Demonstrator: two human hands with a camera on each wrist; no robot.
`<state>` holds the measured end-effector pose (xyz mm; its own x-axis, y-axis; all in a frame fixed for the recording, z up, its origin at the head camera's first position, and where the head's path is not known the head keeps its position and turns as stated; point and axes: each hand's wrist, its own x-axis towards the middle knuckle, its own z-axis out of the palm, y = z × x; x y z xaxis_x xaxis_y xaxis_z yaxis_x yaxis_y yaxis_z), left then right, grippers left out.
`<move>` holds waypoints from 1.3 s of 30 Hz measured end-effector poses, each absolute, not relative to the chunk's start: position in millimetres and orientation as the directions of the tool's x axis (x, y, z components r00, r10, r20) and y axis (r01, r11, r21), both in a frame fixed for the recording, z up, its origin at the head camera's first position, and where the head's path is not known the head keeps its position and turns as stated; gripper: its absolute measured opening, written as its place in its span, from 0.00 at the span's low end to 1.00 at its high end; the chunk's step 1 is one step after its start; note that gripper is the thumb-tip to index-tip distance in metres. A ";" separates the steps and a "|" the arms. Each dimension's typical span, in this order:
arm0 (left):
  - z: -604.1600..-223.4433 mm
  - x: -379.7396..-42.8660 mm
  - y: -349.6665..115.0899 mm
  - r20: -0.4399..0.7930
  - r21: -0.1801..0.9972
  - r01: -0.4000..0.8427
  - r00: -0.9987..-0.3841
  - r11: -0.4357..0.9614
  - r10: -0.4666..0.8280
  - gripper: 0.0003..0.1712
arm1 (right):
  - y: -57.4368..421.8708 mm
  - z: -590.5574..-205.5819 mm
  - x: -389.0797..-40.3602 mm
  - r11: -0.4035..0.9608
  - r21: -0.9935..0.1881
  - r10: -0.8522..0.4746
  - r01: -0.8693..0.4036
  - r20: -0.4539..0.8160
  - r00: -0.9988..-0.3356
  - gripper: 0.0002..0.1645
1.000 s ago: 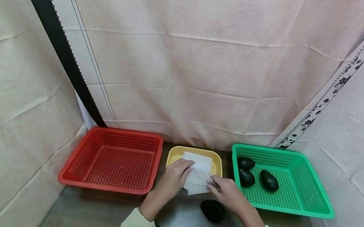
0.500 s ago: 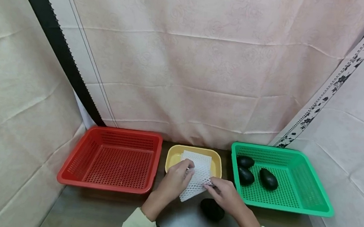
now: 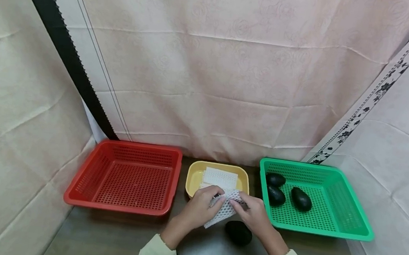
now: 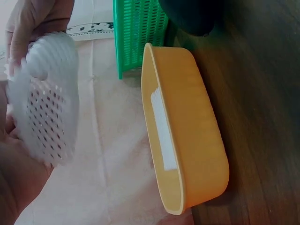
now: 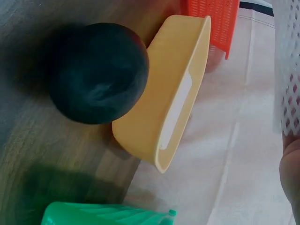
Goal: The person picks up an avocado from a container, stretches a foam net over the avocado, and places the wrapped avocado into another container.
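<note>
In the head view, the left hand (image 3: 202,207) and right hand (image 3: 254,215) cover parts of the white foam-mesh net (image 3: 222,216), and together they hide part of the rounded yellow plastic tray's (image 3: 192,177) near rim. Lettering on the pale cream left sleeve (image 3: 157,254) is too small to read. The left wrist view's top edge cuts a black egg-shaped fruit (image 4: 190,18); the right wrist view crops the red perforated basket (image 5: 214,23) and green plastic basket (image 5: 105,215).
</note>
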<state>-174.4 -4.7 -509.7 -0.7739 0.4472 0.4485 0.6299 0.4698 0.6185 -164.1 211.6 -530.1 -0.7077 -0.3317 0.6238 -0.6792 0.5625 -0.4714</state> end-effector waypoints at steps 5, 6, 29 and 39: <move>-511.1 -174.7 -4.5 0.466 0.643 0.612 -0.789 0.460 0.400 0.05 | 216.2 -538.7 -164.9 0.606 -0.418 -0.398 -0.677 0.577 -0.713 0.14; -511.3 -174.8 -5.1 0.476 0.640 0.614 -0.788 0.462 0.389 0.04 | 217.2 -541.1 -164.9 0.613 -0.414 -0.409 -0.673 0.563 -0.718 0.15; -515.6 -173.5 -14.4 0.413 0.670 0.498 -0.866 0.550 0.282 0.05 | 221.0 -541.4 -155.1 0.645 -0.502 -0.392 -0.577 0.431 -0.813 0.09; -516.3 -169.8 -18.4 0.146 0.766 0.329 -0.926 0.552 0.348 0.21 | 216.3 -522.7 -152.7 0.631 -0.370 -0.442 -0.682 0.552 -0.707 0.13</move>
